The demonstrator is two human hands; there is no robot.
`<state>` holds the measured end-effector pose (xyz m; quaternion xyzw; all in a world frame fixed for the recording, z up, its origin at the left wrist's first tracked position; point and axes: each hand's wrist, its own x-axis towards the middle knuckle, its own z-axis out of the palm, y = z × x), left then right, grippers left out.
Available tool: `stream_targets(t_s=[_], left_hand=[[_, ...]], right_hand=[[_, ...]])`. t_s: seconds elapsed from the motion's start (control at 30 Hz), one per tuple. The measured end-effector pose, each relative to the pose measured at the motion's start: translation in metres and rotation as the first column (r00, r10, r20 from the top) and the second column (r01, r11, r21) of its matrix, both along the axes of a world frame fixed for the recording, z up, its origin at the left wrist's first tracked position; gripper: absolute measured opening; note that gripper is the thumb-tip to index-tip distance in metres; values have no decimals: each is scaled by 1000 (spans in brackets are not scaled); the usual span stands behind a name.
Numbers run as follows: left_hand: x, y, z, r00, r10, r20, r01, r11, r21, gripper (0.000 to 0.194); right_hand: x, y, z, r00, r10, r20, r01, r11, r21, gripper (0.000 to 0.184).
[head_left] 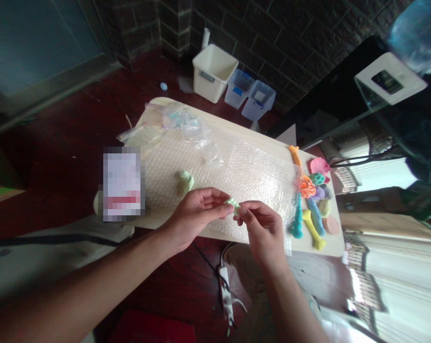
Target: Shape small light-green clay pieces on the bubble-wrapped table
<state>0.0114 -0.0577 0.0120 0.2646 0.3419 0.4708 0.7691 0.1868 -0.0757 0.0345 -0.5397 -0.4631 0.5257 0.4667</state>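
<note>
Between my two hands is a small pale green lump [232, 204] that looks like soft modelling clay, with a bumpy surface. My left hand [197, 209] pinches its left side between thumb and fingers. From the right, my right hand [263, 226] pinches the same lump, its other fingers curled. Both hands are above a sheet of bubble wrap [251, 162] on the table. A larger pale green clay piece [186, 182] lies on the wrap, just beyond my left hand. The fingers cover part of the held lump.
Coloured clay shapes, among them a yellow one [313, 231], a teal one [297, 219] and an orange one [307, 186], lie at the table's right end. Clear plastic bags [190, 126] lie at the far left. Bins [213, 74] stand behind. A power strip [225, 295] is below.
</note>
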Motion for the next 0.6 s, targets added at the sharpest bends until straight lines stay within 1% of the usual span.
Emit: stream_targets(t_s=[0.27, 0.43, 0.53, 0.6], left_hand=[[3, 0, 0, 1000, 9, -4, -9, 1000, -6, 28], [3, 0, 2, 1000, 10, -14, -10, 1000, -11, 27], [4, 1, 2, 1000, 19, -22, -19, 1000, -5, 27], [5, 1, 3, 999, 29, -42, -29, 1000, 4, 27]], right_hand=[[0, 0, 0, 1000, -6, 15, 7, 1000, -14, 11], [3, -1, -2, 1000, -3, -2, 3, 1000, -11, 12], [2, -1, -1, 999, -9, -38, 9, 1000, -8, 16], [-1, -1, 1, 998, -12, -66, 12, 1000, -5, 24]])
